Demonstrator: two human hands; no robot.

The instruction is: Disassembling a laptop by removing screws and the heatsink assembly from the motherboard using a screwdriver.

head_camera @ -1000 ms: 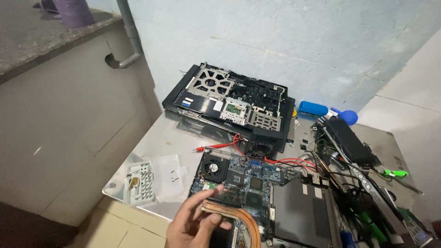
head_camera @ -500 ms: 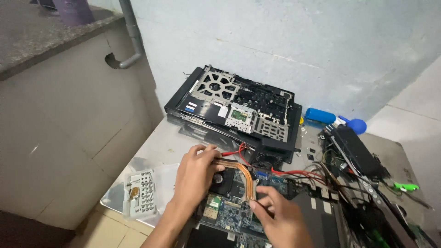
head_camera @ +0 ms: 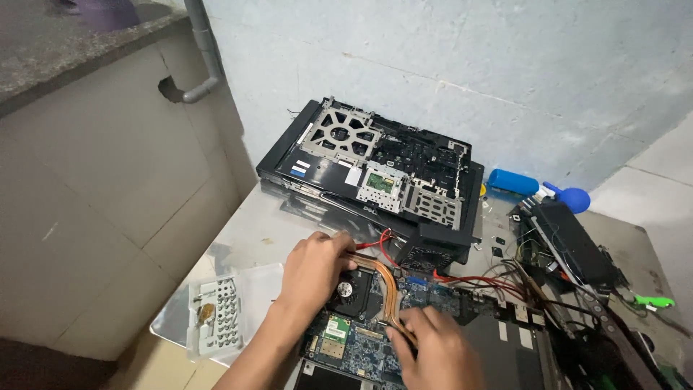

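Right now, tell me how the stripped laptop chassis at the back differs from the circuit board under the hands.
The laptop chassis is black with silvery metal frames and leans tilted near the wall; the circuit board is blue and lies flat nearer the person. Nothing touches the chassis, while the left hand and right hand rest on the board. The board carries a copper heat pipe and a fan; the chassis shows none. Both are bare, opened-up laptop parts.
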